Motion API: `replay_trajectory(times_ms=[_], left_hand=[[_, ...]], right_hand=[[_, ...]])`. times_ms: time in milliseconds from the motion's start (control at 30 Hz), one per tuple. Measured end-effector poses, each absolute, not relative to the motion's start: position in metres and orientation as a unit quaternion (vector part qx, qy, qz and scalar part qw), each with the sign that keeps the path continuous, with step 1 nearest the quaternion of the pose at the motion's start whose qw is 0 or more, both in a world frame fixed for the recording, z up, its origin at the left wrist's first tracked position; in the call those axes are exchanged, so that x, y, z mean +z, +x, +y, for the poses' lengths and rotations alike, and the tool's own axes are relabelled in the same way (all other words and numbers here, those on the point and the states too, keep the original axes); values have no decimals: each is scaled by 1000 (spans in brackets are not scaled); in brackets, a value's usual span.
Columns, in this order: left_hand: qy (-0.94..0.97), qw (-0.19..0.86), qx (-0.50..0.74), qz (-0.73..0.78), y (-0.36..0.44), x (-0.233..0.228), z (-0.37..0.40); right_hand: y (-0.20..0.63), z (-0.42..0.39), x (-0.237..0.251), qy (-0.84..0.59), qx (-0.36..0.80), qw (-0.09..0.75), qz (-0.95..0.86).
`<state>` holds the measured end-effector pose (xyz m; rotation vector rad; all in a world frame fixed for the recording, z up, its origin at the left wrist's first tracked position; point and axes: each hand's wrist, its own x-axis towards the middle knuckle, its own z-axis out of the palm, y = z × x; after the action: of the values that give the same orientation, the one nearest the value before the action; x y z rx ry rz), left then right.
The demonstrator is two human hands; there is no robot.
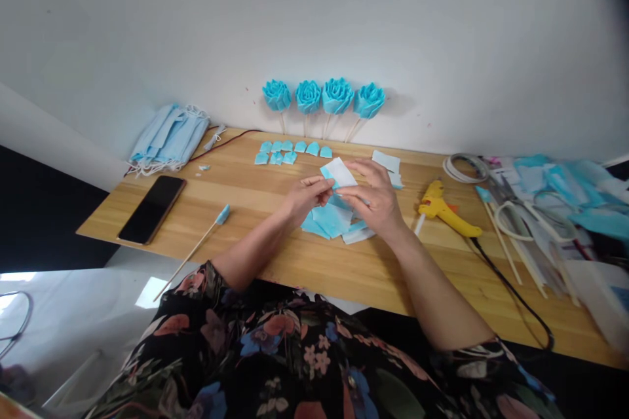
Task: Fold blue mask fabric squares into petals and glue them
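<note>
Both hands meet over mid-table, w/ a small pale-blue fabric piece (339, 173) pinched between them. Left hand (304, 200): thumb and forefinger closed on the piece's near-left edge. Right hand (376, 200): fingers (361, 170) curled over the far-right edge, thumb under; grip narrow, not a fist. The piece is held clear of the table, white side up, tilted toward the camera, probably so the edges can be seen and lined up. It sits at the fingertips, not in either palm; most of its face shows above the fingers.

Directly below the hands lies a loose pile of cut squares (331, 219), touching the right wrist area. Judged as stock kept in easy reach.

Behind the hands, a row of small folded petals (292, 150) is laid out in line, apart from the pile. Judged as finished parts sorted for pickup.

Four blue roses (322, 97) on sticks lean upright against the wall.

Left of the hands: a stick (196, 249) w/ a blue tip overhangs the table edge; a phone (152, 208) lies face up; a stack of masks (170, 137) sits at the far-left corner.

Right: a yellow glue gun (447, 209) lies near the right hand, nozzle toward the person, cord trailing off the front edge. Beyond it, scraps and ear loops in a heap (540, 203).
</note>
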<state>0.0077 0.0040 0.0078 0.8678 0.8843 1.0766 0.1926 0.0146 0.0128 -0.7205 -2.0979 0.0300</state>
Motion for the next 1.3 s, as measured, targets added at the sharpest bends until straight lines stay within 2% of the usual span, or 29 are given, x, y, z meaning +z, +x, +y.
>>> replay_trajectory(times_ms=[267, 567, 767, 1000, 1300], left_hand=[[438, 627, 491, 417, 9, 5, 4], [468, 586, 488, 446, 9, 2, 4], [474, 588, 477, 449, 9, 6, 1], [481, 574, 468, 468, 10, 9, 0], [500, 571, 456, 465, 9, 12, 0]], right_hand=[[192, 15, 12, -299, 40, 445, -843], [187, 11, 8, -381, 179, 496, -760], [187, 11, 4, -418, 311, 495, -696], [185, 10, 4, -453, 331, 495, -664], [185, 12, -2, -438, 441, 504, -600]])
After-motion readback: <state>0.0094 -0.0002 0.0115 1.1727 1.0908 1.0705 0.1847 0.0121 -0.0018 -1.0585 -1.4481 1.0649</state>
